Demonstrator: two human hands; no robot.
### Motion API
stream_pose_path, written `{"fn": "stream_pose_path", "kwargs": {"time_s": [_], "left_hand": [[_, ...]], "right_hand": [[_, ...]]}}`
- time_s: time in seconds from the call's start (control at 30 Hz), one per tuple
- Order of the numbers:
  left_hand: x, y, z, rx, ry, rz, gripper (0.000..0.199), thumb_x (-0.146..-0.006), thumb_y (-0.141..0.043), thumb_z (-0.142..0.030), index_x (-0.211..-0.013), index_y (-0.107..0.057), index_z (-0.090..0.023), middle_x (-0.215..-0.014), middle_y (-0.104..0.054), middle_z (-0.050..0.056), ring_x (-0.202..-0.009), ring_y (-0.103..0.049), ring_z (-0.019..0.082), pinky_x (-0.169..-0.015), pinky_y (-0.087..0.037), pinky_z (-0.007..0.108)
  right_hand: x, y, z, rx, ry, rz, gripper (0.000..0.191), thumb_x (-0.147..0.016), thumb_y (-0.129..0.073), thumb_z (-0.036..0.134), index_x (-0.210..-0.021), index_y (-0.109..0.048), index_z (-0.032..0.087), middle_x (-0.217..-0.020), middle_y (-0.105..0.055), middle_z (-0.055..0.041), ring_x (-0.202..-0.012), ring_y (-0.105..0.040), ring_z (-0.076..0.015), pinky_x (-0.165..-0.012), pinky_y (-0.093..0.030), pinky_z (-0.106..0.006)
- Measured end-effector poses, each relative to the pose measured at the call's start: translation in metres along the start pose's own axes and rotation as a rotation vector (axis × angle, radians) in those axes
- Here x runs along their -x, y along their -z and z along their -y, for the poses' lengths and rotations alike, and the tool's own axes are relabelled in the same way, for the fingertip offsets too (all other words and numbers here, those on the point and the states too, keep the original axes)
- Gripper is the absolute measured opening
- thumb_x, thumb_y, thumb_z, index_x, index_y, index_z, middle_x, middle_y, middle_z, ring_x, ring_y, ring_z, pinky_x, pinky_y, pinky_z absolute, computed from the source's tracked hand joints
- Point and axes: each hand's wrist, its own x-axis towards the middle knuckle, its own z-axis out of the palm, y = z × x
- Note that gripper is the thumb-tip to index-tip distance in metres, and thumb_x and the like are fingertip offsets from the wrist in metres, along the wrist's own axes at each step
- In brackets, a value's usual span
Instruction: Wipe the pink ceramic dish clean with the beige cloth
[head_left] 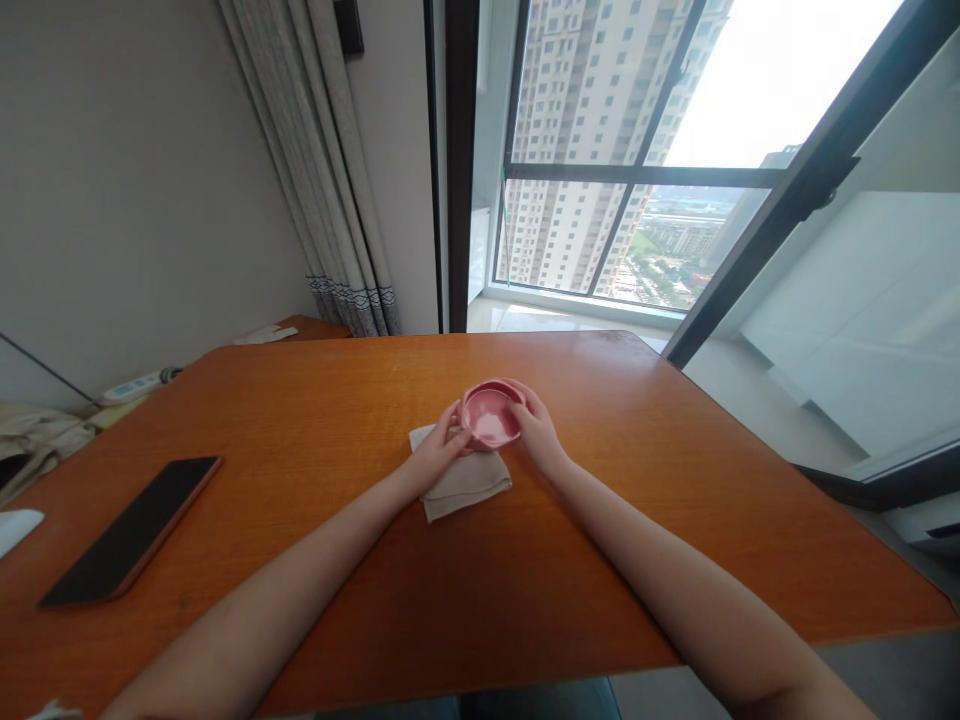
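A small pink bowl (491, 418) is held between both hands near the middle of the table, its glossy inside facing me. My left hand (442, 450) grips its left side, fingers closed on the rim and wall. On the opposite side, my right hand (536, 425) holds it with the thumb over the rim and the fingers behind. Beneath the bowl and my left hand lies a folded beige cloth (466, 488), partly covered by them. Whether the bowl touches the cloth, I cannot tell.
The brown wooden table (315, 400) spreads around my arms. At the left lies a dark flat tablet-like slab (135, 530). A white power strip (133, 388) sits beyond the left edge, near a heap of fabric (41, 440). Behind are a grey curtain (307, 150) and a window (600, 230).
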Motion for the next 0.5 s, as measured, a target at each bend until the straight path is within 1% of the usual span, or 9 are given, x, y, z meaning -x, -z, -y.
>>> {"fn": "stream_pose_path", "kwargs": {"time_s": [0.07,0.1,0.17,0.23,0.3,0.33,0.4,0.5], "left_hand": [[0.005,0.002,-0.005,-0.340,-0.113,0.112,0.065,-0.075,-0.059,-0.051,-0.129,-0.039,-0.021,-0.118,-0.053,0.010,-0.096,-0.055,0.022,-0.086,-0.045,0.039],[0.008,0.003,-0.008,-0.486,-0.169,0.170,0.064,-0.073,-0.062,-0.049,-0.127,-0.042,-0.020,-0.114,-0.054,0.010,-0.096,-0.054,0.022,-0.089,-0.043,0.040],[0.013,0.004,-0.014,-0.672,-0.246,0.294,0.058,-0.070,-0.065,-0.049,-0.118,-0.050,-0.020,-0.111,-0.055,0.008,-0.103,-0.051,0.024,-0.096,-0.038,0.040],[0.015,0.005,-0.018,-0.740,-0.271,0.384,0.051,-0.068,-0.067,-0.047,-0.110,-0.053,-0.021,-0.113,-0.054,0.008,-0.109,-0.048,0.025,-0.098,-0.035,0.038],[0.015,0.006,-0.021,-0.756,-0.267,0.422,0.046,-0.068,-0.069,-0.044,-0.104,-0.053,-0.021,-0.112,-0.053,0.007,-0.107,-0.048,0.023,-0.097,-0.036,0.036],[0.014,0.007,-0.022,-0.755,-0.257,0.429,0.043,-0.068,-0.069,-0.042,-0.102,-0.052,-0.021,-0.110,-0.053,0.006,-0.105,-0.048,0.023,-0.095,-0.037,0.035],[0.014,0.009,-0.024,-0.749,-0.236,0.462,0.038,-0.068,-0.069,-0.040,-0.096,-0.052,-0.021,-0.108,-0.052,0.005,-0.104,-0.048,0.022,-0.094,-0.037,0.033],[0.014,0.012,-0.029,-0.745,-0.222,0.557,0.037,-0.063,-0.072,-0.041,-0.090,-0.054,-0.022,-0.117,-0.049,0.005,-0.112,-0.044,0.023,-0.098,-0.034,0.033]], "right_hand": [[-0.019,0.019,-0.011,-0.052,-0.061,-0.136,0.037,-0.071,-0.049,0.027,-0.105,-0.062,0.019,-0.110,-0.064,-0.0047,-0.104,-0.056,-0.0203,-0.094,-0.043,-0.036],[-0.029,0.031,-0.016,-0.051,-0.056,-0.218,0.037,-0.071,-0.048,0.027,-0.104,-0.061,0.019,-0.107,-0.064,-0.0038,-0.100,-0.057,-0.0192,-0.092,-0.044,-0.034],[-0.047,0.059,-0.025,0.011,-0.034,-0.356,0.037,-0.069,-0.047,0.025,-0.101,-0.062,0.019,-0.099,-0.065,-0.0019,-0.093,-0.058,-0.0168,-0.086,-0.047,-0.031],[-0.059,0.086,-0.033,0.079,-0.043,-0.484,0.037,-0.068,-0.045,0.025,-0.101,-0.061,0.020,-0.094,-0.064,0.0001,-0.086,-0.058,-0.0150,-0.080,-0.048,-0.029],[-0.067,0.109,-0.039,0.127,-0.092,-0.569,0.036,-0.067,-0.044,0.026,-0.098,-0.061,0.019,-0.088,-0.062,0.0013,-0.079,-0.058,-0.0139,-0.073,-0.049,-0.027],[-0.069,0.118,-0.041,0.149,-0.110,-0.591,0.035,-0.067,-0.044,0.026,-0.097,-0.060,0.019,-0.085,-0.061,0.0017,-0.077,-0.057,-0.0136,-0.071,-0.049,-0.026],[-0.071,0.130,-0.045,0.178,-0.127,-0.615,0.034,-0.067,-0.043,0.027,-0.096,-0.060,0.018,-0.083,-0.060,0.0021,-0.076,-0.056,-0.0134,-0.069,-0.048,-0.025],[-0.071,0.137,-0.050,0.211,-0.137,-0.621,0.034,-0.066,-0.043,0.027,-0.095,-0.059,0.018,-0.083,-0.060,0.0019,-0.077,-0.056,-0.0138,-0.071,-0.047,-0.025]]}}
